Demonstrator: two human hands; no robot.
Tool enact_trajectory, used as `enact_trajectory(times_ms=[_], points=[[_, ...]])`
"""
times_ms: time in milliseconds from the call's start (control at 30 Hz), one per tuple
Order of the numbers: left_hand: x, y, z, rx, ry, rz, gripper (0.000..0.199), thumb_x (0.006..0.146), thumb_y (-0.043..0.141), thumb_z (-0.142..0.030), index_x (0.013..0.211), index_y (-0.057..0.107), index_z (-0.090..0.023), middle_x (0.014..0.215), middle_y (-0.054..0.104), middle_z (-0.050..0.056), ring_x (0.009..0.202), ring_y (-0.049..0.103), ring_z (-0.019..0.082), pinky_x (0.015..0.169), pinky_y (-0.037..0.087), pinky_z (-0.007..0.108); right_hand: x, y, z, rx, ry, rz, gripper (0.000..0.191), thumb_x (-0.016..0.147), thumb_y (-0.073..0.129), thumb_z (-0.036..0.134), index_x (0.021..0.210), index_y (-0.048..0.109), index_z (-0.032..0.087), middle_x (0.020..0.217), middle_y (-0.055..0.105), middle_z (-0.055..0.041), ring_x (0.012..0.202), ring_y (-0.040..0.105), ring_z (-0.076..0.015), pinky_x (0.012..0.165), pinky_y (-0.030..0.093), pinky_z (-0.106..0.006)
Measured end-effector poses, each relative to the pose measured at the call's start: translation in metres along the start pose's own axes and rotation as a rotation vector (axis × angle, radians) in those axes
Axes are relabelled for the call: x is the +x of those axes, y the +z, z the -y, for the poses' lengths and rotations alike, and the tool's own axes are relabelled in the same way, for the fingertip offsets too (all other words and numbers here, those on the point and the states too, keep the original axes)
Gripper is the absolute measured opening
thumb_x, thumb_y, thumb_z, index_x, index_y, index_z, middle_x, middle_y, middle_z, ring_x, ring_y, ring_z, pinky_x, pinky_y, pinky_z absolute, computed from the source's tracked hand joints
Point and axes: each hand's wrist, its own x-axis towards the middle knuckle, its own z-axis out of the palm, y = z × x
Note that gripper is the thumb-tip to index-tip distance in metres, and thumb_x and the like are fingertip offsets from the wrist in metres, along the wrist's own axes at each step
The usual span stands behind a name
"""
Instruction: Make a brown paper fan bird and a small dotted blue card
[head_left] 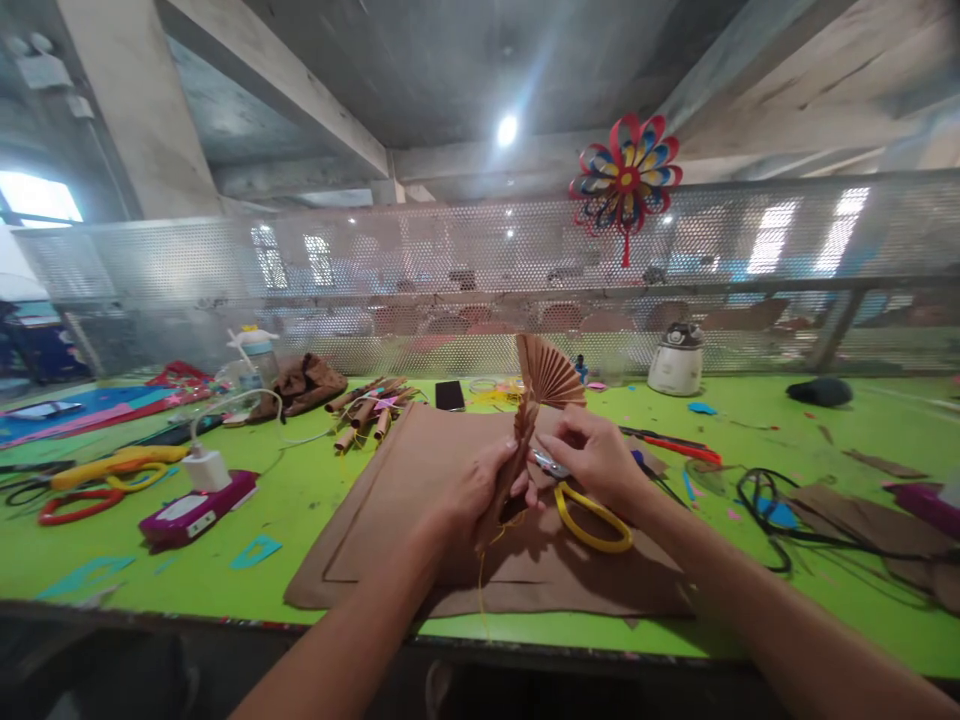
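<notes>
Over the big brown paper (420, 450), the folded fan (556, 375) opens toward one o'clock. It looks light and easy to crush; hold its thick folds. The left hand (480, 490) pinches them; the right hand (596, 450), near three o'clock, curls, on what I can't tell.

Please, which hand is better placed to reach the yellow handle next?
Probably the right hand: it is just beside the yellow handle. The left hand is farther from it and is holding the fan.
</notes>
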Motion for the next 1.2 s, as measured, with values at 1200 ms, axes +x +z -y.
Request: enact_trajectory(times_ms=[1200], points=[[0.0,-0.004,-0.009,-0.191,0.032,-0.029,0.027,0.087,0.042,-0.038,0.093,0.057,-0.016,0.046,0.042,-0.005,0.05,0.053,0.014,0.066,0.052,0.032,0.018,-0.038,-0.018,0.483,0.245,-0.559,0.031,0.075,0.065,0.032,0.052,0.049,0.02,0.044,0.039,0.0058,0.041,0.033,-0.0079,0.042,0.027,-0.025]])
